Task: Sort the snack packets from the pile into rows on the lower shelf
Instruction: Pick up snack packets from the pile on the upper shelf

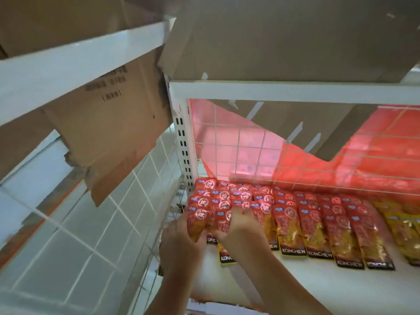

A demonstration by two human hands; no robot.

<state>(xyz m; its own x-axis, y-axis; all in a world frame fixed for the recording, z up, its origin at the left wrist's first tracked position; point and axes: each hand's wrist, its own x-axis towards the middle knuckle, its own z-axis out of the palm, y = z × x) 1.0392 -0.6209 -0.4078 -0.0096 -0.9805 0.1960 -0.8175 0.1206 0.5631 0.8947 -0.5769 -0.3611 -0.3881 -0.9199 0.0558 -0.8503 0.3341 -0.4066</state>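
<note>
2 hands (181,242) round red packets (197,225) — (lower shelf (318,289))

Red Konchew snack packets (316,228) lie flat in overlapping rows on white lower shelf (329,289), labels toward me; yellowish packets (402,230), maybe another kind, far right.

Yellow packets (405,227) cut off right; carton print (106,84) blurred.

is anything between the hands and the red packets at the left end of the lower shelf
Nothing visible does: the left hand and the right hand both grip red packets there, right on the lower shelf.
</note>
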